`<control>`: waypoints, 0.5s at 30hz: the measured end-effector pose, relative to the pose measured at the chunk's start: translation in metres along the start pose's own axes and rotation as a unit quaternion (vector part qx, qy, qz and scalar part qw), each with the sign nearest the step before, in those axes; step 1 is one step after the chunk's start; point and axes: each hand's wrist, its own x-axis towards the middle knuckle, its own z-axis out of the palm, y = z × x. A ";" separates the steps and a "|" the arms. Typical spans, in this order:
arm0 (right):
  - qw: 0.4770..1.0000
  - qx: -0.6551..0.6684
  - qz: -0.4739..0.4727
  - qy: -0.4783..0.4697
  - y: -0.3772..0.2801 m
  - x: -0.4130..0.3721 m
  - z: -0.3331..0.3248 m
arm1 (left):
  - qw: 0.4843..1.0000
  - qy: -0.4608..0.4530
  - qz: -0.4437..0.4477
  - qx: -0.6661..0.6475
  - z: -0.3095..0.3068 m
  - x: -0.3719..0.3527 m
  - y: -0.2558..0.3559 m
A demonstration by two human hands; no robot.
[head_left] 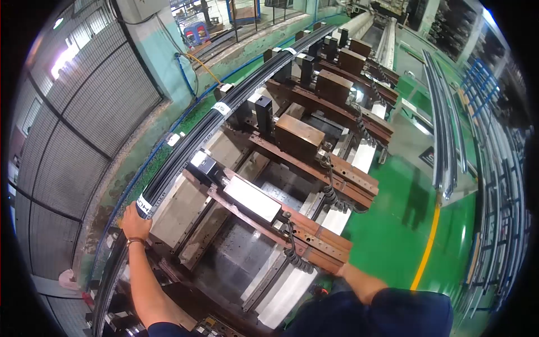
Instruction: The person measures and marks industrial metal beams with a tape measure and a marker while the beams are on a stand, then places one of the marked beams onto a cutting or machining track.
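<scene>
My left hand [136, 222] grips a long curved bundle of dark metal rails [224, 106] near its white label band, at the lower left. The bundle runs from the lower left up to the far top centre, resting along the left side of a bending machine [292, 168] with several brown clamp blocks. My right forearm [359, 281] reaches toward the machine's near right corner; the hand itself is hidden behind the brown bar there.
A wire mesh fence [84, 112] stands to the left of a wet concrete strip. Green floor [393, 236] with a yellow line lies to the right. Curved rails [446, 129] lie on a rack at the right, and blue racks stand further right.
</scene>
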 end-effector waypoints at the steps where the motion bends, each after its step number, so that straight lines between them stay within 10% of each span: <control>1: 1.000 0.002 -0.002 0.016 0.002 -0.006 0.009 | 1.000 0.006 0.001 -0.007 0.001 0.000 0.000; 15: 0.999 0.001 -0.010 0.053 0.007 -0.028 0.046 | 1.000 0.018 0.014 -0.010 -0.001 0.001 0.001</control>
